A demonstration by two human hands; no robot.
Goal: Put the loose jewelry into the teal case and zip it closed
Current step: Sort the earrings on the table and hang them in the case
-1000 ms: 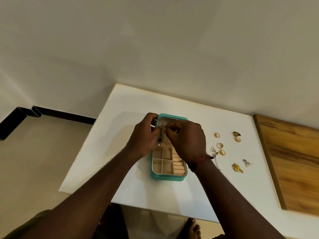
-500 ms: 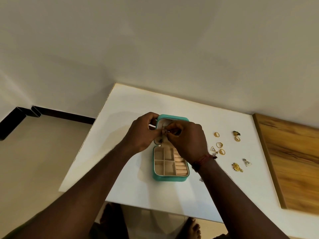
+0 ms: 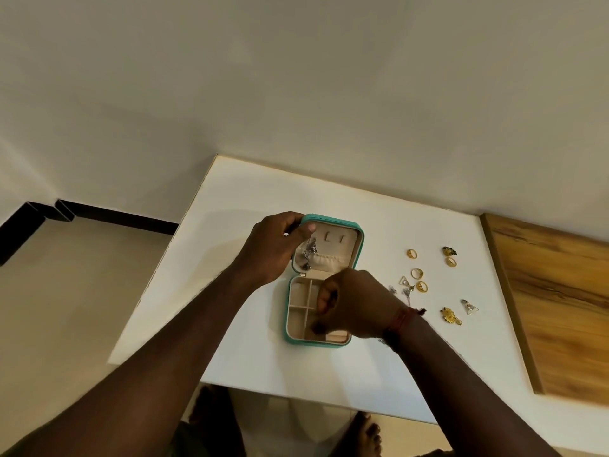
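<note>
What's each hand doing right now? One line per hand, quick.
Left hand: closed, its grip on the top left corner of the teal case lid, propping it open.
Right hand: curled over the case tray; contents cannot be told.

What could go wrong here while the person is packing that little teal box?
The left hand alone props the teal case lid; released, it might drop onto the right hand over the compartments. The silver chain dangling inside the lid could snag in the zip. The right wrist might sweep the pieces lying beside it off the table.
</note>
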